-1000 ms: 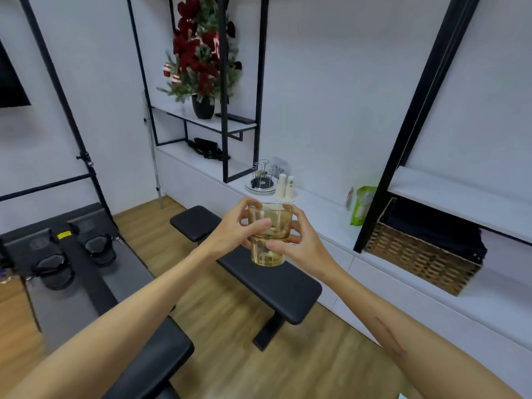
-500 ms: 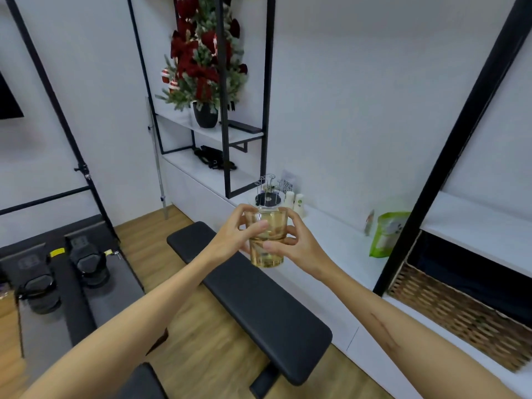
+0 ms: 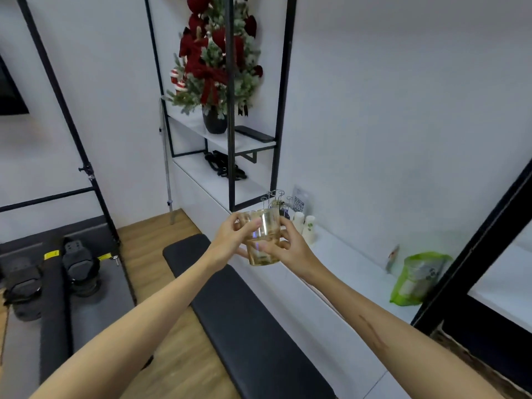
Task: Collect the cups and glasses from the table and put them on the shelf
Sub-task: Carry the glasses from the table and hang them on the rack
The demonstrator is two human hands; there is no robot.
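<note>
Amber-tinted glass [image 3: 264, 237] is held upright at the centre of the frame, its long axis vertical and its open mouth up. It is clasped from both sides: the left hand [image 3: 230, 243] is curled round its left wall, the right hand [image 3: 288, 249] round its right and lower wall. The white shelf [image 3: 339, 254] lies just beyond and to the right of the glass, lower in the frame past the right hand. A wire rack [image 3: 275, 198] is seen directly behind the rim, so the glass is probably meant to be carried forward and set down there.

Glass [image 3: 264, 237] between both hands, above bench [image 3: 244, 318], wire rack [image 3: 276, 201] seemingly behind.
</note>
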